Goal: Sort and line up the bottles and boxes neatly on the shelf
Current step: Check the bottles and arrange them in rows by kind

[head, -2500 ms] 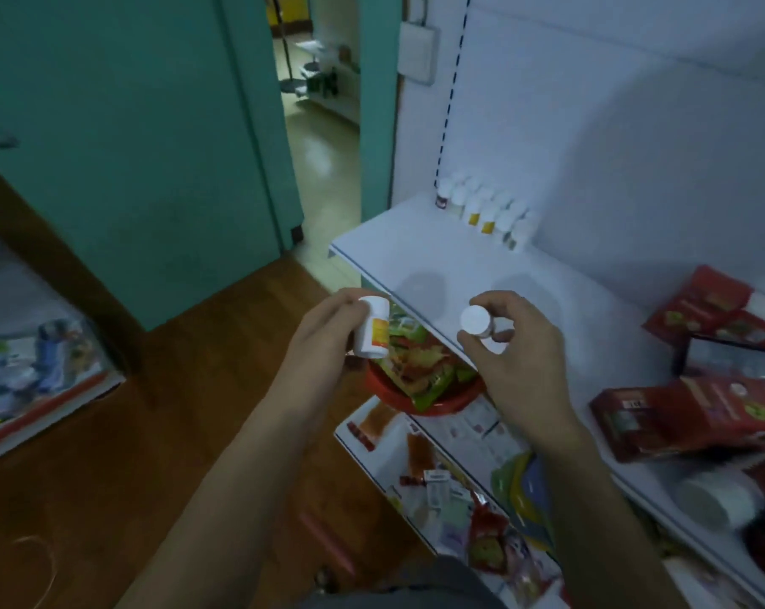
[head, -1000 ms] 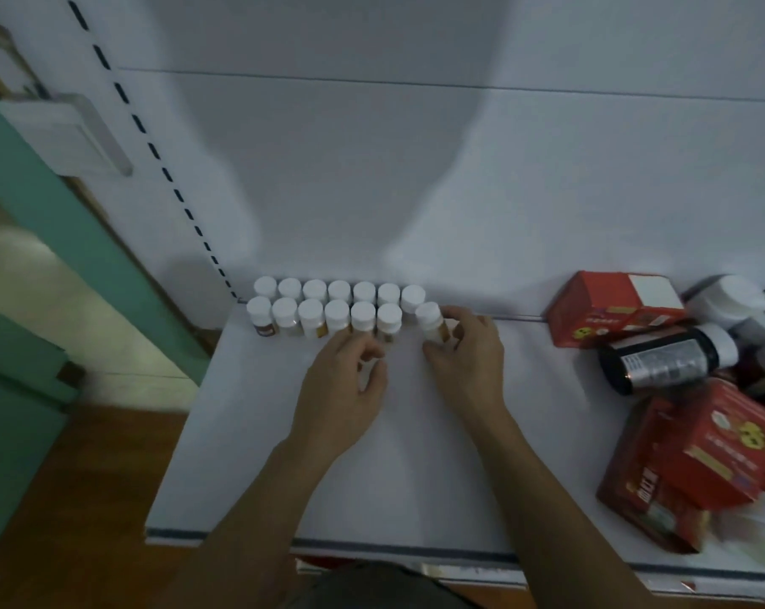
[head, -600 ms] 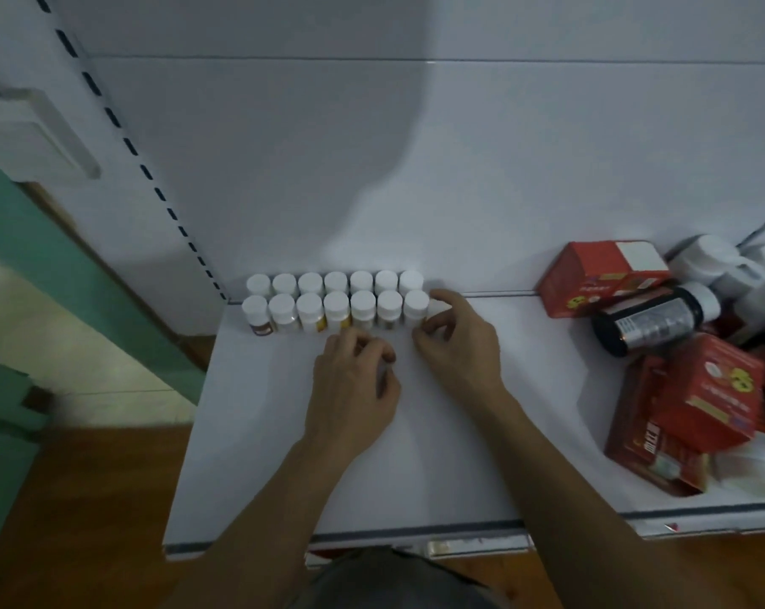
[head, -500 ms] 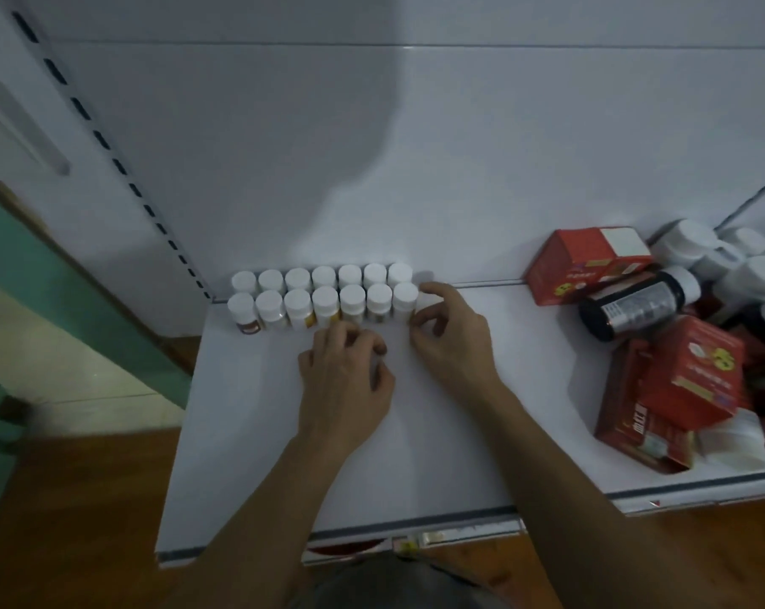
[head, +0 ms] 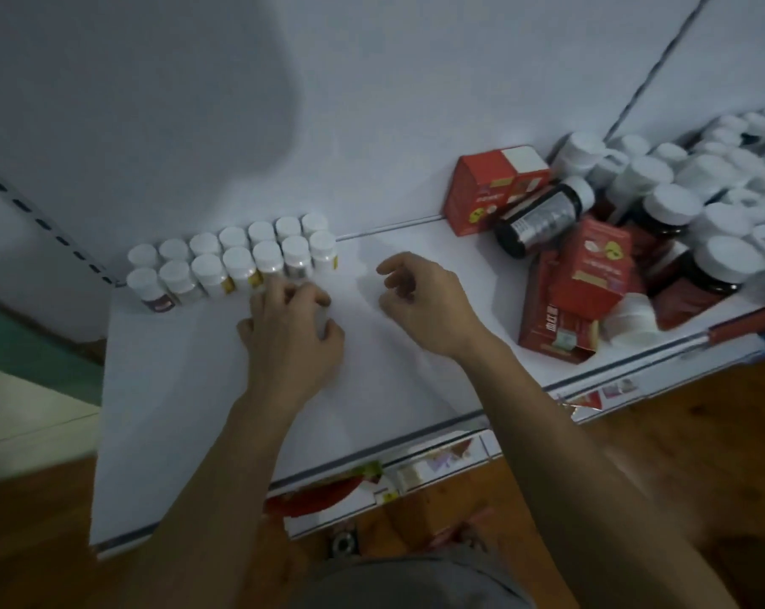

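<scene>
Two neat rows of small white-capped bottles (head: 240, 257) stand at the back left of the white shelf (head: 187, 410). My left hand (head: 293, 340) rests just in front of the front row, its fingers curled round a small white bottle (head: 324, 320) that is mostly hidden. My right hand (head: 424, 301) hovers to the right of the rows with loosely curled fingers, holding nothing. It is apart from the last bottle of the front row (head: 323, 252).
On the right of the shelf lies a jumble: a red box (head: 495, 186), a dark bottle on its side (head: 543, 217), more red boxes (head: 591, 265) and several larger white-capped bottles (head: 679, 182). Packets show on a lower shelf (head: 328, 494). The floor is wooden.
My right hand has let go of the bottle at the right end of the front row and drawn back to the right. The left hand stays curled in front of the rows.
</scene>
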The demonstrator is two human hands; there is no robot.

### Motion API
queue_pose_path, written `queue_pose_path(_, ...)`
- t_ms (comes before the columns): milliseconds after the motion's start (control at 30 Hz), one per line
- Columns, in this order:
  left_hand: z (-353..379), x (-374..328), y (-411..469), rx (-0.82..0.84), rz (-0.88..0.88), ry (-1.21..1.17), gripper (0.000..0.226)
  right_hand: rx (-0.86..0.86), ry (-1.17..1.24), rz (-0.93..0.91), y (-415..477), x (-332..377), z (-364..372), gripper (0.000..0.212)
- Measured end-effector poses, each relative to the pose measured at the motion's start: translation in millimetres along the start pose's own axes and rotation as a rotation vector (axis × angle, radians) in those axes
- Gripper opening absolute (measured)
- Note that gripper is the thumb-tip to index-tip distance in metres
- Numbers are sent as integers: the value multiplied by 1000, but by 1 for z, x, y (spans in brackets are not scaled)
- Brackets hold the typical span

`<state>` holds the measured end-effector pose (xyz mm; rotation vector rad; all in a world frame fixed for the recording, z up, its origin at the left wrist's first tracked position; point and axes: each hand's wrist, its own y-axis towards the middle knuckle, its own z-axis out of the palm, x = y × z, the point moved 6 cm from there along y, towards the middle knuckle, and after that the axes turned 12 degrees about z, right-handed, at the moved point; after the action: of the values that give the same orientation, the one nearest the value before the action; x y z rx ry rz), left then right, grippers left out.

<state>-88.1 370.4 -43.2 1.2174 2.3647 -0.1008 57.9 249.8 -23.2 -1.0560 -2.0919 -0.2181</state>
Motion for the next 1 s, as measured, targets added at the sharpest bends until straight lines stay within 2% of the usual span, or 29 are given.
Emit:
queue_pose_path(100, 9, -45, 1, 100, 35, -16, 26, 24, -196, -107, -38, -13, -45, 33)
queue_pose_path(300, 22, -168, 13, -18, 174, -437, 17, -337, -74, -226, -111, -65, -189, 18)
queue_pose_path(367, 29, -210, 15, -50, 189, -531, 23, -332, -96, -180, -121, -99, -217, 14)
queue_pose_path(433, 38, -250, 15, -48, 232, -591, 38, -305, -114, -147, -124, -130, -232, 15)
queue_pose_path(533, 59, -291, 15, 17, 278, -491, 54, -225, -102, -131, -122, -159, -233, 16)
queue_pose_path(633, 67, -291, 17, -31, 246, -386, 48, -141, -66, -150, -118, -167, -223, 14)
queue_pose_path(767, 47, -254, 9, -155, 94, -507, 34, -95, -91, -202, -106, -151, -205, 16)
queue_pose_path(867, 20, -225, 6, -253, 61, -533, 31, -82, -198, -180, -92, -128, -179, 41)
queue_pose_path(933, 3, -211, 10, -278, 81, -513, 31, -44, -321, -117, -84, -113, -153, 60)
queue_pose_path(1000, -11, -198, 16, -285, 112, -511, 31, -9, -443, -26, -73, -104, -130, 70)
